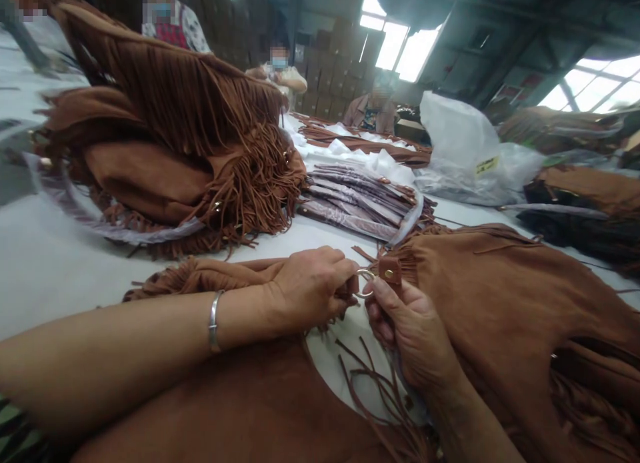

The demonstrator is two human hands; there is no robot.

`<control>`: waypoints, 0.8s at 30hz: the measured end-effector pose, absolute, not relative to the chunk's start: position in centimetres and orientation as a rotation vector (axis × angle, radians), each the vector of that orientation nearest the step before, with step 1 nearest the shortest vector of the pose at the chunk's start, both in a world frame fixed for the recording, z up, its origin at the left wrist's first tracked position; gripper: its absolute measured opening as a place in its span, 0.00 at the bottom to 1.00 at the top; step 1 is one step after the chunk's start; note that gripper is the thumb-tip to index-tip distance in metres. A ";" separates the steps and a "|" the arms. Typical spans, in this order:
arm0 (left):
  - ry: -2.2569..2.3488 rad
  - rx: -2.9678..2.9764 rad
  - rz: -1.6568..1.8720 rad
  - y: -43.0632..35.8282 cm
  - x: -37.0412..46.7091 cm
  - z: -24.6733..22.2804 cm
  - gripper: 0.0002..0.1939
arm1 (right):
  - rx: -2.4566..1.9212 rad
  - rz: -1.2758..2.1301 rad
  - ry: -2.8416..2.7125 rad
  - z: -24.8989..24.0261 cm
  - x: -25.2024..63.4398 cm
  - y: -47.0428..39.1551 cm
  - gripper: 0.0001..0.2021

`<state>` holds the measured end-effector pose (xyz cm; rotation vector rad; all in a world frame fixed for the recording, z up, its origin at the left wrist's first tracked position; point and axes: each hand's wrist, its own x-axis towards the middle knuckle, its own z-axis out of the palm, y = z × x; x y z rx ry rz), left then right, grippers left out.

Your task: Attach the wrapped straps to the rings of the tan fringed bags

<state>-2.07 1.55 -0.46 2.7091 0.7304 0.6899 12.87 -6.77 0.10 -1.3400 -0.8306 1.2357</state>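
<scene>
A metal ring (364,284) sits between my two hands at the middle of the view. My left hand (313,286), with a silver bracelet at the wrist, is closed on a brown leather strap end at the ring's left side. The fingers of my right hand (407,326) pinch the ring's right side, beside a brown leather tab (389,271) with a small metal rivet. Brown suede (225,396) lies under my left forearm, and a larger brown suede piece (500,296) spreads to the right. Thin brown cords (373,376) hang below my hands.
A fringed brown bag (145,176) stands at the left on the white table (30,269). Wrapped straps (355,199) lie behind my hands. Plastic bags (465,149) and dark bundles are at the right. Several people are across the table.
</scene>
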 end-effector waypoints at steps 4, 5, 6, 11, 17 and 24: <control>0.693 2.747 0.616 1.4 -2.3 -0.1 0.18 | -1.400 1.153 -0.898 -0.1 13.0 -6.9 0.15; 0.685 2.761 0.605 1.4 -2.4 0.0 0.20 | -1.409 1.140 -0.907 -0.1 13.0 -6.9 0.15; 0.675 2.773 0.593 1.4 -2.4 0.0 0.20 | -1.415 1.129 -0.915 -0.1 13.0 -6.9 0.15; 0.662 2.749 0.587 1.3 -2.6 0.0 0.22 | -1.357 1.105 -0.892 -0.2 12.5 -7.0 0.15; 0.570 2.889 0.493 1.5 -2.8 0.2 0.26 | -1.148 1.331 -0.755 0.1 11.7 -7.1 0.14; 0.408 2.933 0.429 2.0 -3.0 0.3 0.12 | -1.108 1.615 -0.614 0.2 12.3 -6.9 0.14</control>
